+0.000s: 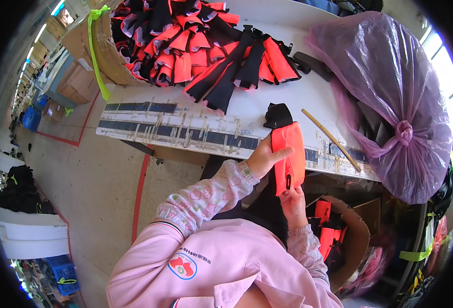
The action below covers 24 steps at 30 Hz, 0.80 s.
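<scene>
Close in front of me, at the table's front edge, I hold a bright orange-red fabric sleeve with a folded black end at its top. My left hand is closed round its left side, the thumb lying across the front. Below, the fingers of my right hand pinch the sleeve's bottom end, close to a small dark slot or loop. On the white table beyond lies a large heap of similar orange-and-black fabric pieces. What lies behind the held sleeve is hidden.
A wooden stick rests on the table right of my hands. A knotted purple plastic bag bulges over the right end. Cardboard stands left of the heap; below right, an open carton holds more orange-and-black pieces.
</scene>
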{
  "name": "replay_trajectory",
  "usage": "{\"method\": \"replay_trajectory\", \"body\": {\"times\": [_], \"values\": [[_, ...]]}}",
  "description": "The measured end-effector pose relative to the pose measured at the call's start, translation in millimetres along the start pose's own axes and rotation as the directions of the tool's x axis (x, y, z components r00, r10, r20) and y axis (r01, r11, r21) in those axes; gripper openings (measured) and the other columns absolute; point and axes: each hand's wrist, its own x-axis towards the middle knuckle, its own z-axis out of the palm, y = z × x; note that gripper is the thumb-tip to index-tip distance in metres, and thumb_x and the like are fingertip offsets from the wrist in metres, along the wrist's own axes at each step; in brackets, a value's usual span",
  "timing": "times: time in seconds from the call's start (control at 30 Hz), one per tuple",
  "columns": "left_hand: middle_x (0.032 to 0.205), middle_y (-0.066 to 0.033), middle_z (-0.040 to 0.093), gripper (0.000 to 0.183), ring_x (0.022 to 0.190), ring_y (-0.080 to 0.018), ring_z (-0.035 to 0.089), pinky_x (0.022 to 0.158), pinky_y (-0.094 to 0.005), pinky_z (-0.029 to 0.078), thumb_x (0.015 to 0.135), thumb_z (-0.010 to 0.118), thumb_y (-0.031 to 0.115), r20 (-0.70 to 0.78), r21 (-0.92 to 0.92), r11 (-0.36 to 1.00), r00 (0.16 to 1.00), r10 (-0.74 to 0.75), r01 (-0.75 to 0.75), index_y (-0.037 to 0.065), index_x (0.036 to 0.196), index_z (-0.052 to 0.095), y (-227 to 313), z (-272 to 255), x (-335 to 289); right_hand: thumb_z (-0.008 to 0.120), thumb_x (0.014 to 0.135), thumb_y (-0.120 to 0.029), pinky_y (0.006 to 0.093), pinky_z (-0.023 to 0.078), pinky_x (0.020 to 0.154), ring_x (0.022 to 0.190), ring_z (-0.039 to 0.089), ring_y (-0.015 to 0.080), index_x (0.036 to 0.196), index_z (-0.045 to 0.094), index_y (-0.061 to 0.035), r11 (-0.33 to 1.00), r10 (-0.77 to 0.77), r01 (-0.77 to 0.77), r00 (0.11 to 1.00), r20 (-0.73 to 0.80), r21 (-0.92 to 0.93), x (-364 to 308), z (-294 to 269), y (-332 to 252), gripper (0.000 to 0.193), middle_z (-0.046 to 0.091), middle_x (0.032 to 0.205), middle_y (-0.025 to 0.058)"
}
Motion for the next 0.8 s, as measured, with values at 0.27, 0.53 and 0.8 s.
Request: {"method": "replay_trajectory", "body": {"times": [0.27,0.53,0.8], "values": [[0.097,-0.0031,0.058,0.024,0.087,-0.0098,0.056,0.079,-0.0256,0.046,0.084,0.059,0.011,-0.150,-0.126,0.992,0.989,-0.012,-0.008,0.000,0.105,0.053,14.8,-16.4,9.5,0.052,0.085,-0.008,0.0316,0.046,0.071,0.078,0.058,0.0227,0.094,0.059,0.0001,-0.128,-0.720,0.071,0.679,0.142,-0.989,54.9,-40.3,-129.7,0.014,0.062,0.085,0.0107],[0.094,-0.0034,0.059,0.023,0.084,-0.0117,0.058,0.076,-0.0270,0.047,0.082,0.062,0.013,-0.198,-0.148,0.989,0.980,-0.005,-0.025,0.001,0.101,0.055,26.6,-21.0,11.6,0.047,0.078,-0.005,0.0406,0.043,0.078,0.092,0.052,0.0330,0.099,0.055,-0.0032,-0.798,-0.442,-0.266,0.869,0.223,-0.541,75.2,-64.8,-206.2,0.022,0.054,0.099,0.0148],[0.099,-0.0096,0.060,0.027,0.089,-0.0205,0.059,0.079,-0.0343,0.048,0.083,0.058,0.017,-0.321,-0.364,0.920,0.947,0.024,-0.146,0.002,0.105,0.054,53.7,-65.6,48.7,0.045,0.090,-0.012,0.0283,0.036,0.047,0.051,0.044,0.0122,0.084,0.052,-0.0017,-0.038,-0.468,0.162,0.869,0.161,-0.986,1.4,-70.6,-164.5,0.014,0.047,0.058,0.0043]]}}
